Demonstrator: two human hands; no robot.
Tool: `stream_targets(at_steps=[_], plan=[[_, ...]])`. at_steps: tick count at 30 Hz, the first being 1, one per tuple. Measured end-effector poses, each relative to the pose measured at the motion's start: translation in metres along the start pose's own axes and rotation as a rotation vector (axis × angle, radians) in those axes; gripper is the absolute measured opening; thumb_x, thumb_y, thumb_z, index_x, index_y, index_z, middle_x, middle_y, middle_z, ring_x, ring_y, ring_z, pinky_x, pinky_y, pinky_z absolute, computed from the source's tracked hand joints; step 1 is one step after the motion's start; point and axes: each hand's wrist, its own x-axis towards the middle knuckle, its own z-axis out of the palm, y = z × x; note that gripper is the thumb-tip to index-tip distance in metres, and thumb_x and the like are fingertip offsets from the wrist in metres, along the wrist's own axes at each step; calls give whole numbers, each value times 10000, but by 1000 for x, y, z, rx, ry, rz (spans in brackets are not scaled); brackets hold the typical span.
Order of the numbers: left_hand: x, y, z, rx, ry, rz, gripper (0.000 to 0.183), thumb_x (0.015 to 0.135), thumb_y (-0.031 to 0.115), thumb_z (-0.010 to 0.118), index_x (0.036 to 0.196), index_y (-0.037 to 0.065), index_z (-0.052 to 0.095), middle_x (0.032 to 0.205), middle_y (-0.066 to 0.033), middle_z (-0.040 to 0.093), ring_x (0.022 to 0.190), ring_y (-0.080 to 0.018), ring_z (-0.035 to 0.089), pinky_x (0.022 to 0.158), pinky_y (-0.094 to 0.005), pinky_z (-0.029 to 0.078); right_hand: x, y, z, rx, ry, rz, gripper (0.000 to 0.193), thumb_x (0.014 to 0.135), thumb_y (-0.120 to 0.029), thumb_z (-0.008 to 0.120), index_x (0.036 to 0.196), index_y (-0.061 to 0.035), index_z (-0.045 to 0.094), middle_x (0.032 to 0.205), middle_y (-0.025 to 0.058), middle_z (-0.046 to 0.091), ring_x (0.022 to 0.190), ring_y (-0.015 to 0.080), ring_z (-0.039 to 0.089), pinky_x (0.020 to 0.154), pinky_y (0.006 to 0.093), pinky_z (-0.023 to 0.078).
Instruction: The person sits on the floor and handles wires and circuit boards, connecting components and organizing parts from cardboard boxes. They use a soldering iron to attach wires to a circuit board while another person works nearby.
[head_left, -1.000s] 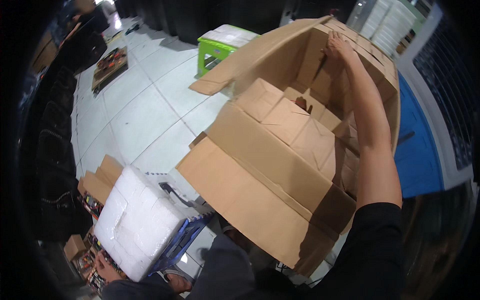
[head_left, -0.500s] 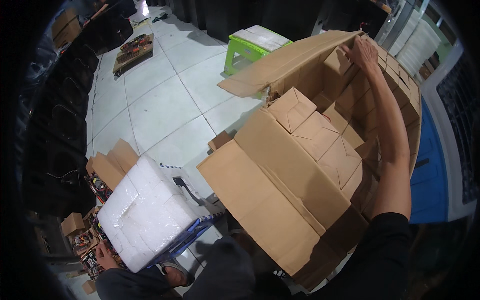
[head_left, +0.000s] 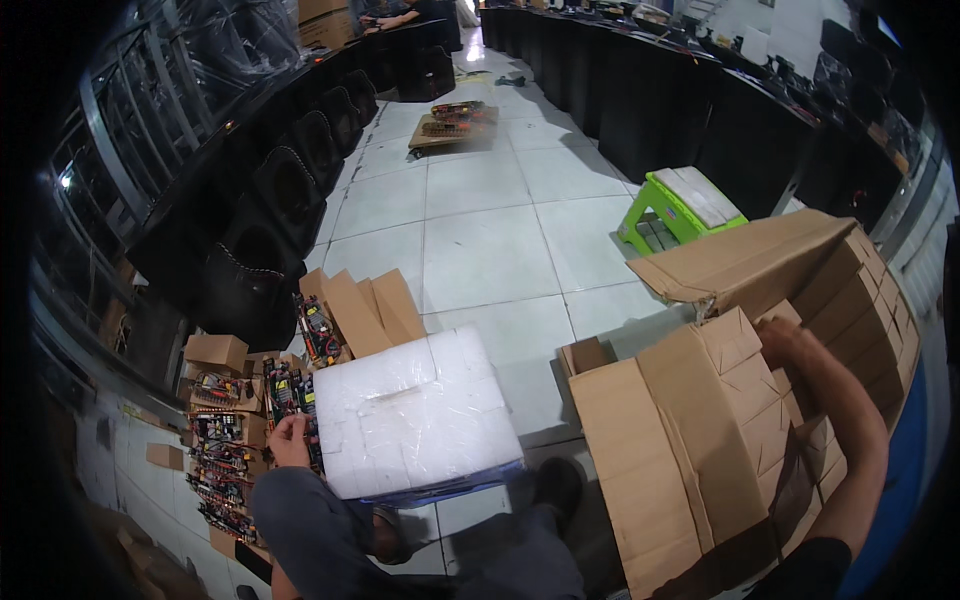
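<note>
Open carton [head_left: 690,410], right of frame, looks part full of small boxes [head_left: 738,345]; many boards [head_left: 217,455] lie unboxed, lower left. Right hand [head_left: 787,343] reaches into carton, grip hidden, can't tell. Left hand [head_left: 290,440] at boards, fingers curled, can't tell if holding one. White tile floor [head_left: 480,245], foam block [head_left: 415,420] lower centre, green stool [head_left: 672,204] right, dolly [head_left: 426,134] upper centre, black tables [head_left: 655,105] upper right

- Green step stool [head_left: 680,217], pale pad [head_left: 702,194] on top: right of centre, upper half.
- Low wheeled board [head_left: 440,144], loaded: upper middle.
- Black cabinets [head_left: 270,185] ran in a row, upper left.
- Metal frame [head_left: 109,148], clear plastic sheeting [head_left: 245,40]: far upper left.
- Black-fronted bench [head_left: 650,115], cluttered top: upper right.
- Pale floor tiles [head_left: 480,240] showed mid-frame.
</note>
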Motion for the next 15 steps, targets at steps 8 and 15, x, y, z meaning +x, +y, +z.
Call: stream_targets(at_steps=[8,15], plan=[[-24,29,-14,-43,33,-44,203,992,184,637,970,-2,716,931,-67,716,802,-117,642,614,-293,561,-70,-47,45,272,53,157,924,670,-477,834,1417,-78,465,1343,180,583,1244,326,572,1027,460,465],[-24,25,-10,-110,8,-99,198,982,180,650,986,-8,715,939,-76,725,832,-116,656,621,-289,557,-136,-56,60,415,152,315,905,680,-447,828,1419,-76,462,1332,173,586,1238,317,573,1028,450,464]])
